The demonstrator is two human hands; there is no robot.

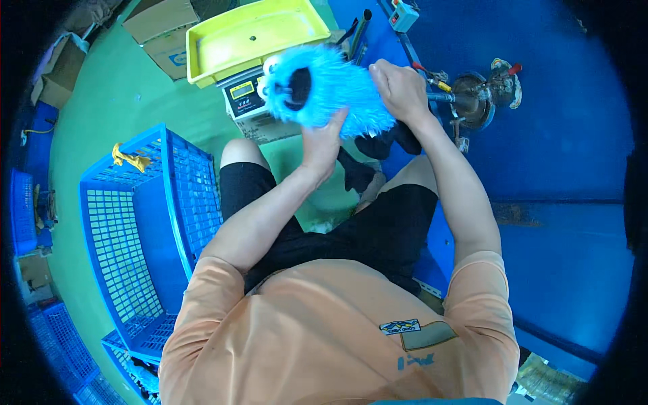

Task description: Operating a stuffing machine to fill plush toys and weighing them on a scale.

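Note:
A fluffy light-blue plush toy (324,88) with a dark opening and white trim is held up in front of me, above my knees. My left hand (322,143) grips its lower edge from underneath. My right hand (399,88) clasps its right side from above. Some dark fabric (385,143) hangs below the toy, between my hands and my legs. I sit in black shorts and an orange shirt.
A yellow tray (253,37) rests on a weighing scale (246,101) just behind the toy. A blue plastic crate (135,223) stands at my left with a yellow scrap (129,158) on its rim. A blue workbench (560,169) with a metal nozzle fixture (476,98) is at my right. Cardboard boxes (162,30) sit on the green floor.

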